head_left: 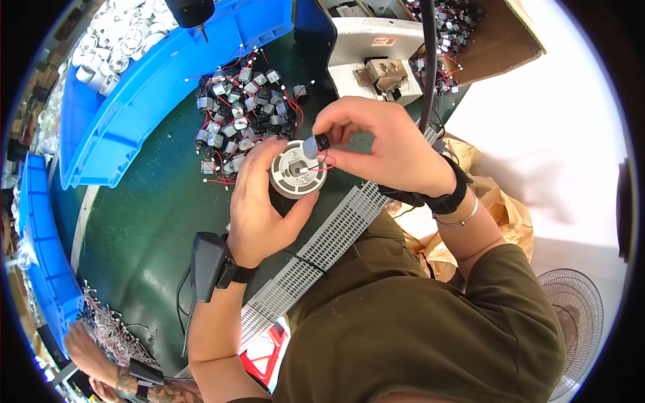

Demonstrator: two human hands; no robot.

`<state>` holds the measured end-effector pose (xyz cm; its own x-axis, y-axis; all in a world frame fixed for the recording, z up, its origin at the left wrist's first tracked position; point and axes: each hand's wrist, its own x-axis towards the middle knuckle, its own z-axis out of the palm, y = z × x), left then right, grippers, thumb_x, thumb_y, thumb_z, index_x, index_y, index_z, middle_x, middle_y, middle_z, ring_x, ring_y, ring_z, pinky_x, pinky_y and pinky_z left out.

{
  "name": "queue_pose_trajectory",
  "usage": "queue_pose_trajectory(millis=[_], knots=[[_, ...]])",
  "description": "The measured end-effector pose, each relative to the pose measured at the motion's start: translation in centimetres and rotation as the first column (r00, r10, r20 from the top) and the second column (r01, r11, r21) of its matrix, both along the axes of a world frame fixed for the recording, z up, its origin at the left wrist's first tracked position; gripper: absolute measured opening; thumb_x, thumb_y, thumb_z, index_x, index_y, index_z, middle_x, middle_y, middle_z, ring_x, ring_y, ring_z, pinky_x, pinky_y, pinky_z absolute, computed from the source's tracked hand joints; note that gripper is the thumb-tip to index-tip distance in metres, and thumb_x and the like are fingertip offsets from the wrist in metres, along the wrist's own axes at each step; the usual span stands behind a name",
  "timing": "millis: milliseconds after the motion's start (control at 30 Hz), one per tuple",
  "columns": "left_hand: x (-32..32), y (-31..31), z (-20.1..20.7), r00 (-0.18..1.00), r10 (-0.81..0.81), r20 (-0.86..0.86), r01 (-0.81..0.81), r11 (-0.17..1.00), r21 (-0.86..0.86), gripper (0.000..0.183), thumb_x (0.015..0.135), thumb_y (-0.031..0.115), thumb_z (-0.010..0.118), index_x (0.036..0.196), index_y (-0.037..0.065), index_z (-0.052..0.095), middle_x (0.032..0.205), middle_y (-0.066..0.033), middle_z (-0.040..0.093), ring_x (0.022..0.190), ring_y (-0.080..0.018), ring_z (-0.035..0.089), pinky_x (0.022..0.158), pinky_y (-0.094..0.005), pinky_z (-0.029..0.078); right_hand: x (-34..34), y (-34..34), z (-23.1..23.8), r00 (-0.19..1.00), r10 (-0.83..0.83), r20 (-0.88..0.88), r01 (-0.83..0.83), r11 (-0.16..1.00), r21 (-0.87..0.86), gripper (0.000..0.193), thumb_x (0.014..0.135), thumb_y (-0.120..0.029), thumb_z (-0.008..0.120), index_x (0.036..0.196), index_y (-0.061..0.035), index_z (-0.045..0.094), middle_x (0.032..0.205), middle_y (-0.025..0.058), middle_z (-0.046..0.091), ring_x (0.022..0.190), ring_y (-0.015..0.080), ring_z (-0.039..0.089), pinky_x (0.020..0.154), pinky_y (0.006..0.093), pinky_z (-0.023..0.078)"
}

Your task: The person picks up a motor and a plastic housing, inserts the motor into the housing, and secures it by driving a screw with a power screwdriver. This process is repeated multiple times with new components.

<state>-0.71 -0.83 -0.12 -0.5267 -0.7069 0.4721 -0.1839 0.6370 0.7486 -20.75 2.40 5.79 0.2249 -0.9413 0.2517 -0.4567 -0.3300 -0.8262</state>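
Observation:
My left hand (261,205) grips a round white plastic housing (285,169), its fingers and thumb around the rim. The housing's open side faces up and shows inner ribs and a central recess. Between the thumb and fingers of my right hand (396,144) is a small motor (311,147) with a silver body and a black end. It is held over the far right edge of the housing; whether they touch I cannot tell. Thin red wires run from the motor down across the housing.
A pile of small motors (242,111) lies on the green table (151,235) beyond my left hand. Blue bins (168,80) stand at the far left, one with white parts. A screwdriver (198,17) hangs above. A fixture (386,77) sits far right. Another person's hand (91,352) is lower left.

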Motion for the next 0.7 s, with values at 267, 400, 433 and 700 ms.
queue_pose_trajectory(millis=[267, 400, 433, 700], knots=[[-0.5, 0.3, -0.1, 0.997, 0.066, -0.027, -0.069, 0.988, -0.134, 0.065, 0.059, 0.009, 0.079, 0.114, 0.000, 0.046, 0.108, -0.0174, 0.054, 0.100, -0.0352, 0.052, 0.084, -0.0412, 0.044, 1.3, -0.1, -0.6, 0.992, 0.032, -0.122, -0.049, 0.989, -0.138, 0.025, 0.069, -0.003, 0.072, 0.092, -0.0028, 0.060, 0.084, 0.0054, 0.059, 0.068, 0.0168, 0.055, 0.062, 0.0272, 0.046], [0.2, 0.1, -0.5, 0.997, 0.050, -0.052, -0.055, 0.993, -0.101, 0.065, 0.058, 0.009, 0.080, 0.114, -0.001, 0.048, 0.106, -0.0166, 0.055, 0.099, -0.0347, 0.053, 0.084, -0.0408, 0.044, 1.3, -0.4, -0.4, 0.991, 0.016, -0.135, -0.040, 0.983, -0.178, 0.026, 0.068, -0.003, 0.073, 0.091, -0.0033, 0.060, 0.085, 0.0046, 0.059, 0.068, 0.0150, 0.055, 0.063, 0.0262, 0.046], [0.2, 0.1, -0.5, 0.997, 0.063, -0.032, -0.066, 0.992, -0.105, 0.063, 0.059, 0.008, 0.079, 0.113, -0.001, 0.049, 0.105, -0.0166, 0.056, 0.098, -0.0344, 0.054, 0.084, -0.0403, 0.044, 1.1, -0.3, -0.2, 0.991, 0.017, -0.135, -0.041, 0.983, -0.177, 0.026, 0.068, -0.003, 0.073, 0.091, -0.0033, 0.060, 0.085, 0.0046, 0.059, 0.068, 0.0150, 0.055, 0.063, 0.0262, 0.046], [2.0, 0.0, 2.4, 0.998, 0.068, -0.001, -0.067, 0.992, 0.104, 0.054, 0.064, 0.005, 0.073, 0.113, -0.003, 0.052, 0.108, -0.0156, 0.058, 0.098, -0.0271, 0.057, 0.085, -0.0360, 0.045, -0.7, 2.7, 2.4, 0.808, 0.198, 0.554, -0.325, 0.936, 0.139, 0.027, 0.076, 0.002, 0.068, 0.101, 0.0014, 0.057, 0.094, 0.0040, 0.059, 0.078, 0.0090, 0.057, 0.070, 0.0229, 0.048]])
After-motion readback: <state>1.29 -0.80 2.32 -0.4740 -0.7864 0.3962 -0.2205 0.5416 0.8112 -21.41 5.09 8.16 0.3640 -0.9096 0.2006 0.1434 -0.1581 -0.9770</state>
